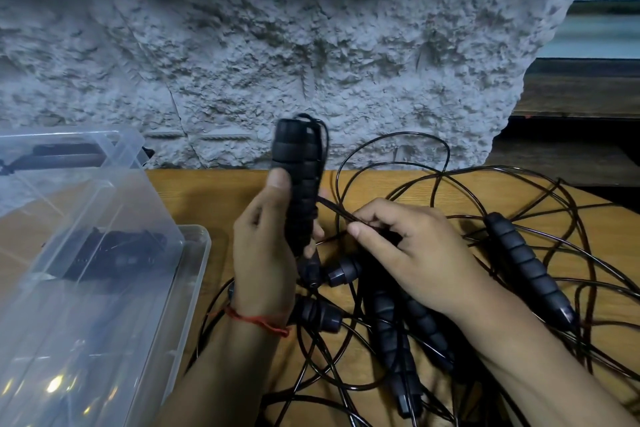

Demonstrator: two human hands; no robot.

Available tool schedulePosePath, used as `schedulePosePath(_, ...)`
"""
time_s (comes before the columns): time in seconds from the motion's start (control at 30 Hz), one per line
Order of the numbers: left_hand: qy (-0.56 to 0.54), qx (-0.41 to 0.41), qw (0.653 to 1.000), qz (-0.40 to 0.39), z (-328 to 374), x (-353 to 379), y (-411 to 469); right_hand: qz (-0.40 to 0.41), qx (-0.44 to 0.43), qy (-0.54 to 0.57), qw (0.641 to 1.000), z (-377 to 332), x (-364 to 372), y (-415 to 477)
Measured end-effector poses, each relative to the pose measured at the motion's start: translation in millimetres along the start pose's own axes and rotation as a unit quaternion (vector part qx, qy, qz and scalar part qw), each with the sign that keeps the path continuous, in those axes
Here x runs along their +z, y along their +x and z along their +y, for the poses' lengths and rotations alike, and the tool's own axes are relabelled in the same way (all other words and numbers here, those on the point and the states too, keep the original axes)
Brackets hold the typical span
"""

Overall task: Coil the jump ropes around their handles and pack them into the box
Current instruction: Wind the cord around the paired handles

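head view: the left hand (263, 253) grips black foam handles (298, 177), seemingly two held together, upright above the table (214, 191). its fingers are curled round their lower half and the thumb is pressed flat on the front; some cord looks wound on them, though blur hides how much. the right hand (398, 246) sits just beside it, thumb and forefinger pinching the thin black cord (337, 210) where it leaves the handles, the other fingers loosely curled under. more cord sprawls in tangled loops over the wooden table to the right and front. other handles lie in that tangle: one (526, 263) well to the right and slanted, two (391, 329) side by side under the right wrist, and short ends (320, 314) near the left wrist. the clear box (204, 243) stands at the left with its lid (121, 139) tilted up; dark rope bundles (114, 253) show through the plastic. a red thread (258, 321) circles the left wrist. a rough grey wall (311, 62) rises behind
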State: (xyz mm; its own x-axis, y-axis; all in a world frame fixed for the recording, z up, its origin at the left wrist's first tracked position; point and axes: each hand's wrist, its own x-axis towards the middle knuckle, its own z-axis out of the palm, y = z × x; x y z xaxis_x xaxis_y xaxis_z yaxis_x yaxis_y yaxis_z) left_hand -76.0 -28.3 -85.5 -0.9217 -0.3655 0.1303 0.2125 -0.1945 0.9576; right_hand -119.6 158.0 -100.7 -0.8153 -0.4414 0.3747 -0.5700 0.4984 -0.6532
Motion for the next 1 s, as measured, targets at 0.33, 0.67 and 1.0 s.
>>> schedulePosePath(0.33, 0.015, -0.052, 0.998, 0.035, -3, 0, 5, 0.078, -0.097, -0.213, 0.969, -18, -1, -3)
schedulePosePath(0.67, 0.165, 0.075, 0.982, -0.059, -19, -11, 8, 0.109, -0.122, -0.172, 0.971, -25, -8, -2)
schedulePosePath(1.0, 0.239, 0.099, 0.955, -0.144, -26, -13, 7, 0.063, -0.118, -0.214, 0.968, -22, -6, -2)
